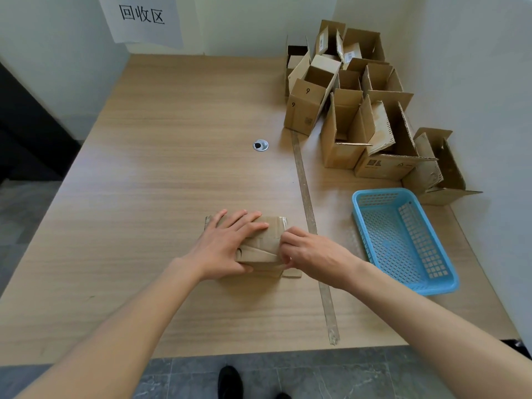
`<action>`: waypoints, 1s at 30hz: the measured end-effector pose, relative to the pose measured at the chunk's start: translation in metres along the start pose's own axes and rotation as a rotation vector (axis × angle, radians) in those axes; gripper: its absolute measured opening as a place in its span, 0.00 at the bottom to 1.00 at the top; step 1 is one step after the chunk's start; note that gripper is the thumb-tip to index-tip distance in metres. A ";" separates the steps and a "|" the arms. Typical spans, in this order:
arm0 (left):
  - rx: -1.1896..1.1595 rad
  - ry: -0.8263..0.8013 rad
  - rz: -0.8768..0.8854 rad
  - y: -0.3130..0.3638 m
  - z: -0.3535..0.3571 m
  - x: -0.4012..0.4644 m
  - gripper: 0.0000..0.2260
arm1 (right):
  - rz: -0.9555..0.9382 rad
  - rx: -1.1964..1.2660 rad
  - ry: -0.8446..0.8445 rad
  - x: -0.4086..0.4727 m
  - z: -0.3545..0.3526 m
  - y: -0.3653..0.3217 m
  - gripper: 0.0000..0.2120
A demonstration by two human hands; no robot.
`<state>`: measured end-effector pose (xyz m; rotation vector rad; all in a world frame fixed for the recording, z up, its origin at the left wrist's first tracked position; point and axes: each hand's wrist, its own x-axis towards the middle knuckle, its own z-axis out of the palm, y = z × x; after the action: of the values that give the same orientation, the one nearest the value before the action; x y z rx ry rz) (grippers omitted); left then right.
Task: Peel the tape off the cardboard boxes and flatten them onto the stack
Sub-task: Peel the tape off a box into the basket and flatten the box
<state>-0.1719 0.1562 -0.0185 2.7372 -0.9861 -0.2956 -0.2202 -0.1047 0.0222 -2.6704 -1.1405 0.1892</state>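
The small cardboard box (260, 243) lies on the wooden table (161, 156). The left hand (230, 240) presses flat on it; the right hand (308, 251) pinches the tape (276, 236) at its right edge.

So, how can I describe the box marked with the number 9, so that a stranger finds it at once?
Look at the wooden table and its far right corner, where the open cardboard boxes stand. The box marked 9 is the leftmost at the front of that group. Only it shows handwritten black 9s on its sides.
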 end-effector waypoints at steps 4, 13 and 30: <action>0.009 -0.050 0.039 -0.005 -0.005 0.005 0.48 | -0.019 0.003 -0.078 0.004 -0.008 0.004 0.08; -0.019 -0.017 0.033 -0.003 -0.008 -0.001 0.46 | -0.048 -0.093 0.109 -0.003 0.001 -0.009 0.04; -0.014 -0.038 0.079 -0.006 -0.010 0.004 0.48 | -0.144 0.004 -0.118 0.003 -0.013 0.000 0.10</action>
<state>-0.1628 0.1596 -0.0112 2.6811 -1.0949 -0.3415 -0.2155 -0.1050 0.0347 -2.5907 -1.3604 0.3270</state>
